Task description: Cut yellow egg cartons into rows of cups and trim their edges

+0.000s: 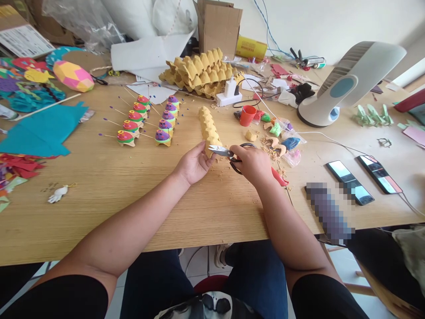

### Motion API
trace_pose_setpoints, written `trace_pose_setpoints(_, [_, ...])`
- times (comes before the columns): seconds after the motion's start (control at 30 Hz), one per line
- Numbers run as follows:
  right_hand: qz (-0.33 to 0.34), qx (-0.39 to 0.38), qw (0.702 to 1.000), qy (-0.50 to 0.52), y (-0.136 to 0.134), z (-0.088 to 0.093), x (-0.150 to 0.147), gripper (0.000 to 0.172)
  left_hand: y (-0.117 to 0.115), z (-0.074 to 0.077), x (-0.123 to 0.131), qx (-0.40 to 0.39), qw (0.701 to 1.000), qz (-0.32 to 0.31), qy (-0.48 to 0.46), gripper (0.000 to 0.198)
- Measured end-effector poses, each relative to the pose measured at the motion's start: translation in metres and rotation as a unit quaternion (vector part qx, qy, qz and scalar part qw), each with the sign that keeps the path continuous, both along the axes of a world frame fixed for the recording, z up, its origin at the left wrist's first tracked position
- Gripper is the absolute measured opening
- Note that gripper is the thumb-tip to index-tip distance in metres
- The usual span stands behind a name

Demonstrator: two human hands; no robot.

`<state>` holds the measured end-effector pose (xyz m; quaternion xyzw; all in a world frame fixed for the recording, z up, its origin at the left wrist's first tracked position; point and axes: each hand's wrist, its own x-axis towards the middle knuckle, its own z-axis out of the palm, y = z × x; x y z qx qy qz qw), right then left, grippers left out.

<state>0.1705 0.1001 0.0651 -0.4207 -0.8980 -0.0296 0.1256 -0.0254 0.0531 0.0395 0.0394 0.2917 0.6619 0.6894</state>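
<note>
My left hand (195, 165) is closed around the near end of a yellow egg carton strip (208, 125), which points away from me over the table. In my right hand (254, 164) is a pair of scissors (222, 151) with black handles. Their blades reach left against the near end of the strip, beside my left fingertips. How far the blades are parted is hard to make out. Small carton crumbs lie around the strip. To its left stand two painted carton caterpillars, one red and green (135, 116), one purple (168, 116), with pins stuck in them.
Stacked egg cartons (199, 71) lie at the back near a white power adapter (229, 93). A red cup (247, 116), coloured clay (292, 143) and carton scraps sit to the right. Beyond are a desk lamp (341, 88) and two phones (350, 181). Blue paper (43, 128) lies left.
</note>
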Motion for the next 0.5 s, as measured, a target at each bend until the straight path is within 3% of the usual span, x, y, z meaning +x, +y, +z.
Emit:
trace_pose_setpoints(0.1, [-0.011, -0.012, 1.0, 0.011, 0.0018, 0.0005, 0.0019, 0.016, -0.0002, -0.0009, 0.0002, 0.002, 1.0, -0.005, 0.005, 0.023])
trace_pose_setpoints(0.27, [-0.041, -0.06, 0.991, 0.114, 0.0014, -0.0001, 0.0017, 0.027, -0.0016, -0.0005, -0.0001, 0.015, 1.0, -0.024, 0.011, 0.023])
trace_pose_setpoints(0.43, [-0.015, -0.081, 0.983, 0.162, -0.0011, -0.0008, -0.0004, 0.033, -0.0025, 0.0015, -0.0007, 0.01, 0.999, -0.037, 0.013, 0.027])
trace_pose_setpoints(0.5, [-0.009, -0.137, 0.967, 0.215, -0.0004, -0.0033, -0.0027, 0.031, -0.0024, 0.001, -0.0007, 0.012, 0.999, -0.041, 0.017, 0.026])
